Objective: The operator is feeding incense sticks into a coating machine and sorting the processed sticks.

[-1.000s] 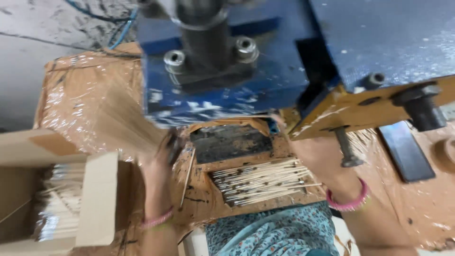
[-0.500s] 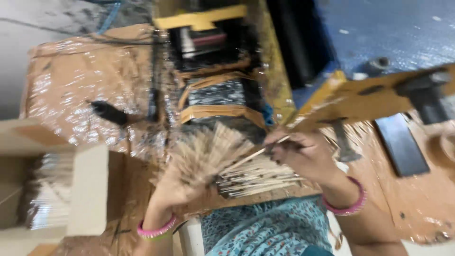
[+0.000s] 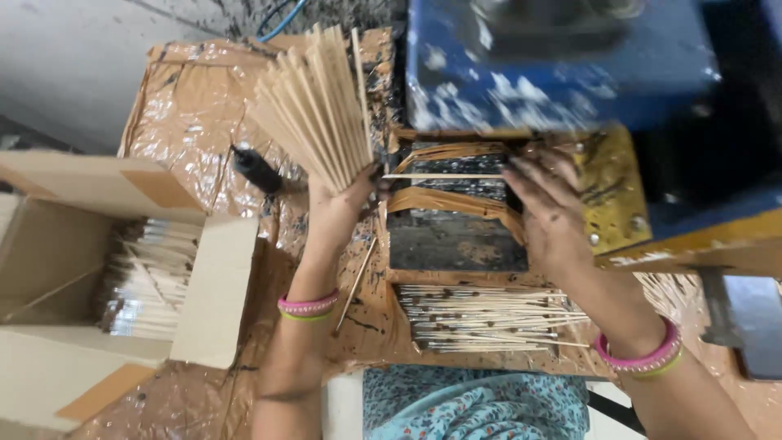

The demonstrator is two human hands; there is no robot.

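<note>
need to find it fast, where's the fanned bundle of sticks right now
In the head view, the fanned bundle of sticks stands up from the left hand, upper middle-left, beside the blue machine.
</note>
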